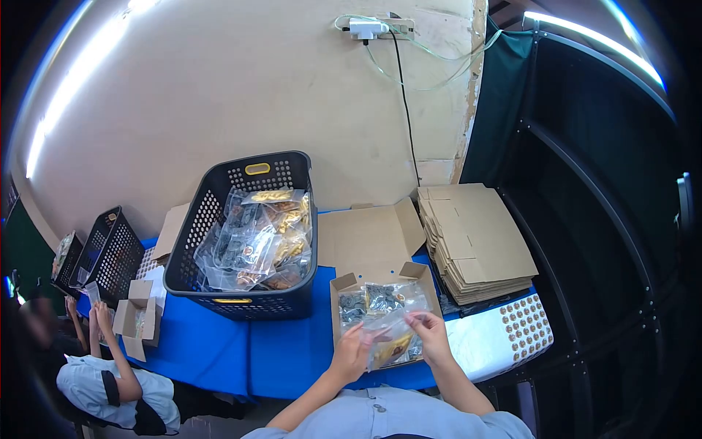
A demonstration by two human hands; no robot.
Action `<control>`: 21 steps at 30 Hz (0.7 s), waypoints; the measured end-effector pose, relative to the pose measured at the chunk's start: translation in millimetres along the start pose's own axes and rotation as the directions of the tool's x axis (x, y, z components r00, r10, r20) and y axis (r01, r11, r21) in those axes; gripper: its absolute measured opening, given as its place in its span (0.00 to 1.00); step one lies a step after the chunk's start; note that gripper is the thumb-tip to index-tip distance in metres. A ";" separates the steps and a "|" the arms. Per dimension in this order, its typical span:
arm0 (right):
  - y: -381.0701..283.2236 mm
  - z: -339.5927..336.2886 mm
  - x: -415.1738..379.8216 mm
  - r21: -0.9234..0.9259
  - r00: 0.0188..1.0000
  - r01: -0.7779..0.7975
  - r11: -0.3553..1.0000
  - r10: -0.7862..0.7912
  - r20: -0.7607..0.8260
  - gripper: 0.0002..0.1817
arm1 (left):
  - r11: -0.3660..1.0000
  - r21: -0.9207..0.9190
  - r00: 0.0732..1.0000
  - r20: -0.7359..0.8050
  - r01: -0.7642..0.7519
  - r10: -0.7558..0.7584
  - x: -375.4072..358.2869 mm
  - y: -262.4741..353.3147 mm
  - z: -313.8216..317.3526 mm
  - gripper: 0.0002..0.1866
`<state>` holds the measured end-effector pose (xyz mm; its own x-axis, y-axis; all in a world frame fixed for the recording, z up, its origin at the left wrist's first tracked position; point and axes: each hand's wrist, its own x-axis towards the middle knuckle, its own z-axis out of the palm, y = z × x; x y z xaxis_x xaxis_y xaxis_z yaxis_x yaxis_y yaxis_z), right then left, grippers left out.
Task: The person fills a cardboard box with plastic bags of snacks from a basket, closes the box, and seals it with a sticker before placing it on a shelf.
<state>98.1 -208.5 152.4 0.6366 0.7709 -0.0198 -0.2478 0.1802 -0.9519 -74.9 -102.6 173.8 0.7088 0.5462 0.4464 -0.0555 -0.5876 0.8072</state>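
Between my two hands, over an open cardboard box [334,307], is a clear plastic bag [391,340] with yellow pieces low in it. My left hand [352,354] has its fingers closed on the bag's left side. The fingers of my right hand [431,336] pinch its upper right edge. Inside the box lie more clear bags with dark grey pieces [383,298], partly hidden by the held bag and my hands. The box's lid [362,238] stands open toward the wall.
A black basket [241,306] of filled bags stands left of the box. Flat cardboard boxes [479,227] are stacked at right, near a sheet of round stickers [526,325]. At far left a co-worker [121,384] works by another small box [150,322].
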 end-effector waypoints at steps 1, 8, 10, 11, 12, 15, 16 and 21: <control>-3.6 -2.9 2.1 -0.001 1.000 0.002 1.000 -0.002 0.001 0.08 | 0.987 -0.150 0.995 -0.079 0.052 -0.065 -1.2 -6.6 0.3 0.20; -16.0 13.6 -6.2 -0.171 0.957 0.240 0.956 -0.262 -0.124 0.18 | 0.983 -0.151 0.989 0.120 0.100 -0.082 9.2 -2.7 -1.3 0.28; -23.7 32.0 -17.3 -0.502 0.872 0.490 0.713 -0.384 0.304 0.18 | 0.959 -0.258 0.988 0.127 0.116 -0.085 5.6 -7.5 19.3 0.35; -20.9 37.3 -18.2 -0.502 0.871 0.491 0.713 -0.385 0.305 0.18 | 0.933 -0.347 0.996 0.031 0.090 -0.084 2.9 -13.8 31.0 0.34; -17.4 41.5 -18.6 -0.501 0.836 0.547 0.671 -0.405 0.369 0.20 | 0.900 -0.432 0.994 -0.063 0.055 -0.091 -0.4 -19.9 37.5 0.33; -3.8 40.7 -19.1 -0.631 0.851 0.513 0.582 -0.438 0.289 0.29 | 0.715 -0.602 0.924 0.112 0.355 -0.365 -6.5 -24.2 34.7 0.28; -1.5 40.8 -19.1 -0.743 0.877 0.399 0.538 -0.459 0.138 0.36 | 0.716 -0.601 0.924 0.112 0.355 -0.365 -6.9 -22.9 31.7 0.28; -1.3 22.1 -0.6 -0.419 0.923 0.357 0.835 -0.383 0.023 0.37 | 0.878 -0.409 0.967 0.160 0.247 -0.198 -6.7 -12.0 16.6 0.24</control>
<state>81.8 -195.8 160.5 0.6660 0.6568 0.3537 0.3264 0.1698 -0.9298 -67.3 -109.1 154.7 0.8090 0.5489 0.2105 -0.1616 -0.1367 0.9773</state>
